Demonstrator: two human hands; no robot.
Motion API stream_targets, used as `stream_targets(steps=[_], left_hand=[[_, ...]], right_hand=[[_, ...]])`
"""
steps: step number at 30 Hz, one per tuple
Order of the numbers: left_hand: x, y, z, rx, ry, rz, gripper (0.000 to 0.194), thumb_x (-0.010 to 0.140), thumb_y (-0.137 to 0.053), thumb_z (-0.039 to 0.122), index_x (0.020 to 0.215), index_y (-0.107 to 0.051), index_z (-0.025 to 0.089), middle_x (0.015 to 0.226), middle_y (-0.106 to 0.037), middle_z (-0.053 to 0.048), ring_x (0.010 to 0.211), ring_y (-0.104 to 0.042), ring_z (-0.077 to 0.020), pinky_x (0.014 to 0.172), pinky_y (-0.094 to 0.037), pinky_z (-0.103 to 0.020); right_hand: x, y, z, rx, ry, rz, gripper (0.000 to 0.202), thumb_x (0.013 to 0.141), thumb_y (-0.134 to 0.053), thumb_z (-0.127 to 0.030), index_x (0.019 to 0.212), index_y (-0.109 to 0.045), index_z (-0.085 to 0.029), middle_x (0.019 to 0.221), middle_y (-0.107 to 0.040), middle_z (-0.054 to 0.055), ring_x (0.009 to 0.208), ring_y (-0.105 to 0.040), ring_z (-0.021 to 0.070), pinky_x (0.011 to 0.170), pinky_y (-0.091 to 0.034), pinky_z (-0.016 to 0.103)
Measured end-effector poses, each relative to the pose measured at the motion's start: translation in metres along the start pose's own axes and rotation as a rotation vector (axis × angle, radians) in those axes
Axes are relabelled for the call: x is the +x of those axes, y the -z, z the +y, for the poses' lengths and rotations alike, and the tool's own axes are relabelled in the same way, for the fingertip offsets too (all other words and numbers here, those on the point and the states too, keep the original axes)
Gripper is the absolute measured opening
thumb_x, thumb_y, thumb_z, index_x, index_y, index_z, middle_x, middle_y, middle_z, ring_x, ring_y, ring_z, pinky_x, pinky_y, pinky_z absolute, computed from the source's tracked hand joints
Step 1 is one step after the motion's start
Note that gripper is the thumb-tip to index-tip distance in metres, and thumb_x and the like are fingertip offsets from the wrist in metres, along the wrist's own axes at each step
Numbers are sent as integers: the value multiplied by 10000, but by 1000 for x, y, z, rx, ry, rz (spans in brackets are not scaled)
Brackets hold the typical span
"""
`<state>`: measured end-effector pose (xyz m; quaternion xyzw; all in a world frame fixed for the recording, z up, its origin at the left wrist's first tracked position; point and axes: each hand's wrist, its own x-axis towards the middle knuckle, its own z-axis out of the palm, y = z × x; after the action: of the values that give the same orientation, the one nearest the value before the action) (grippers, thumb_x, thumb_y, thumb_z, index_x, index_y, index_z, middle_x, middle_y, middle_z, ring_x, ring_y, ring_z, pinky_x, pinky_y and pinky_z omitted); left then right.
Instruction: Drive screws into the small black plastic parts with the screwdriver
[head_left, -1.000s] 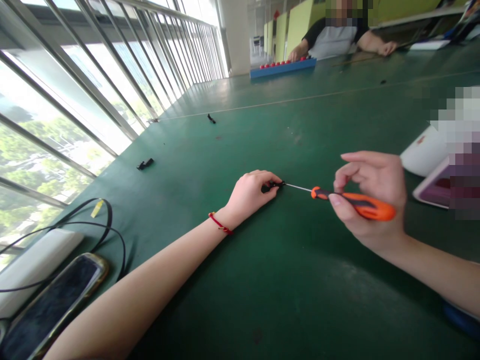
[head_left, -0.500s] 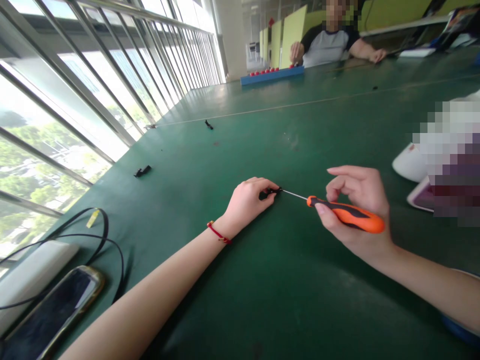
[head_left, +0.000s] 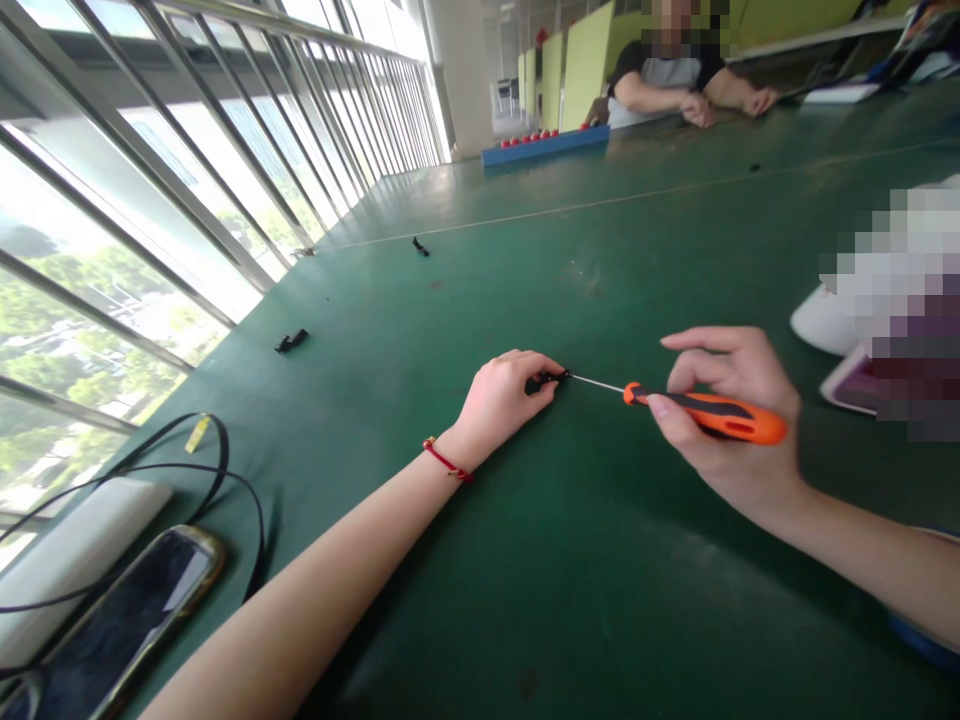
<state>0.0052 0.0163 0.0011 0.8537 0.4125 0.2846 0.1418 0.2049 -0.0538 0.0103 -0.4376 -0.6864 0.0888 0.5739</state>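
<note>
Fingers [head_left: 536, 368] pinch black part [head_left: 541, 380], screwdriver [head_left: 701, 411] gripped

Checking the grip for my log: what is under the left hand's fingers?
A small black part lies pinched under the left hand on the green table, the screwdriver tip meeting it. The fingers cover most of it, hiding its shape.

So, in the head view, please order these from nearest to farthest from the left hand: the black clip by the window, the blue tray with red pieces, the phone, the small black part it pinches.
From the left hand:
1. Small black part, under its fingertips.
2. Black clip, left, toward the window.
3. Phone, lower left corner, beside the cable.
4. Blue tray, far end of the table.
</note>
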Motion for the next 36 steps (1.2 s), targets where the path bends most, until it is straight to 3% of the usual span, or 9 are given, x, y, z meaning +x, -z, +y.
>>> stream_targets(steps=[4,8,10,12,17,23,25,29,36], left_hand=[[0,0,0,1,0,-1,187,789,-563,181,927,-688,196,873,-697,-11,794,-630,-139,738,-507,-251],[1,-1,-1,-1,4,0,187,784,-569,184,925,-691,195,862,-698,-12,784,-632,-138,731,-507,-248],[2,-1,-1,-10,6,0,190,782,-571,186,926,-695,191,855,-698,-12,772,-632,-135,728,-508,-246],[2,-1,-1,-16,6,-3,196,780,-573,188,931,-698,187,851,-699,-14,764,-632,-133,725,-509,-244],[2,-2,-1,-22,5,-4,201,776,-570,186,931,-698,195,858,-703,-11,768,-635,-131,733,-509,-242],[2,-2,-1,-12,1,-12,203,777,-563,187,929,-697,189,869,-697,-20,782,-633,-140,749,-514,-253],[2,-1,-1,-7,1,-15,201,782,-559,190,928,-697,186,873,-696,-22,788,-631,-141,756,-515,-257],[2,-2,0,-14,2,-19,208,778,-559,183,933,-696,189,886,-697,-19,797,-632,-139,765,-513,-254],[2,-2,-2,-12,11,-13,213,782,-557,194,942,-697,194,862,-696,-18,777,-632,-135,740,-509,-245]], right_hand=[[-1,2,-7,-52,-5,-41,145,754,-638,-194,874,-585,-257,556,-528,-52,447,-494,113,452,-393,275],[-1,-3,-5,49,26,101,349,668,-685,-151,975,-579,-277,850,-572,24,701,-581,183,644,-501,352],[-2,-4,-3,125,3,103,461,641,-695,-147,1055,-548,-287,885,-548,35,741,-564,199,676,-495,377],[-2,-3,-3,127,-21,42,438,670,-677,-163,1067,-534,-283,757,-529,-1,636,-533,172,595,-469,344],[-2,0,-11,50,-56,-49,106,761,-618,-189,849,-585,-238,496,-476,-61,413,-470,109,403,-350,258],[0,-4,-6,57,2,93,333,685,-674,-155,979,-561,-265,740,-543,-3,595,-544,148,529,-469,302],[-1,-4,-6,54,-12,24,351,693,-672,-172,1005,-540,-262,647,-508,-36,526,-506,133,498,-440,295],[-2,-4,-10,15,7,-72,175,749,-628,-153,885,-570,-247,471,-473,-78,400,-460,104,444,-377,276],[-1,-4,-6,56,47,87,404,670,-676,-121,1022,-544,-270,748,-534,-8,630,-552,152,562,-471,307]])
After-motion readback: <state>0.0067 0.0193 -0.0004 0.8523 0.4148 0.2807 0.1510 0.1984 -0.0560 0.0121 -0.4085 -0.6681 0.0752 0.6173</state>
